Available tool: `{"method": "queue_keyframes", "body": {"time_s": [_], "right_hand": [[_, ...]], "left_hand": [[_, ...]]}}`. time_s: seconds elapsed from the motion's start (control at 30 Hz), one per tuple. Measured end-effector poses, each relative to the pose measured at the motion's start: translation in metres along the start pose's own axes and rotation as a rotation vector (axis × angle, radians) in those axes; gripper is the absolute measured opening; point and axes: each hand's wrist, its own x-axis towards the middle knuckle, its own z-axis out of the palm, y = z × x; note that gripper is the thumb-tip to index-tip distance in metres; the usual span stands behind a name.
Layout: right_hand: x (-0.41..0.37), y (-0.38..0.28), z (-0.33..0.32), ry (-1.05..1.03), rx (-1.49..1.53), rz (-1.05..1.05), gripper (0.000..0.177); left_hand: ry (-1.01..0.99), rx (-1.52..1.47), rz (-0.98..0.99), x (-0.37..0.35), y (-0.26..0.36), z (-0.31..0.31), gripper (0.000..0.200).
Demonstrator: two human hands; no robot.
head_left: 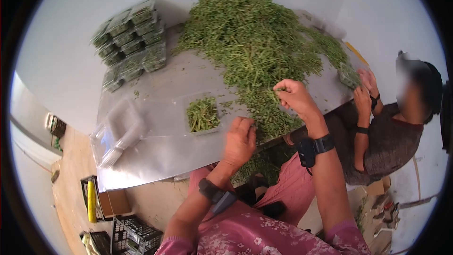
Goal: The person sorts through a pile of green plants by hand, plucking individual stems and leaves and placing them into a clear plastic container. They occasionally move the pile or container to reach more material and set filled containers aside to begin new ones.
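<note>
Where a steel table [155, 151] meets the seated person's lap, two bare hands work at the near tip of a great green herb heap [250, 42]. The heap runs lengthwise from the far corner of the table down toward the person. It narrows to a tongue that ends right under the hands.

The right hand [295, 97] is raised a little over that tongue, thumb and fingers pinched on a few sprigs [281, 89]. The left hand [240, 139] lies lower, at the table's edge, fingers curled down onto the greens. It is blurred, so I cannot tell whether it grips any.

A small clear tray [203, 115], partly filled with the same greens, sits on the table just beside the left hand, on the side away from the right hand. The left hand is therefore the nearer of the two.

Further off that way lie empty clear tubs [118, 130], and beyond them a stack of filled packs [132, 42]. Across the heap, a co-worker's hands [365, 87] are busy at its other edge. Black crates [134, 231] stand on the floor.
</note>
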Motion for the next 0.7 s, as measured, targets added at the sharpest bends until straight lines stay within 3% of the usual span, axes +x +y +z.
{"method": "queue_keyframes", "body": {"time_s": [0.2, 0.33, 0.43, 0.57, 0.7], "right_hand": [[0.009, -0.031, 0.044, -0.076, 0.208, -0.086, 0.019], [0.010, -0.055, 0.092, -0.157, 0.168, -0.190, 0.023], [0.015, -0.057, 0.120, -0.381, 0.137, -0.261, 0.033], [0.015, -0.053, 0.128, -0.355, -0.046, -0.319, 0.045], [0.019, -0.047, 0.104, -0.187, -0.007, -0.234, 0.037]], "left_hand": [[-0.021, 0.063, 0.162, -0.007, 0.010, -0.019, 0.031], [0.005, 0.136, 0.255, -0.010, 0.010, -0.047, 0.035], [0.035, 0.227, 0.260, -0.014, 0.010, -0.076, 0.032], [0.154, 0.370, 0.226, -0.021, -0.002, -0.111, 0.032], [0.252, 0.453, 0.143, -0.014, -0.010, -0.134, 0.029]]}}
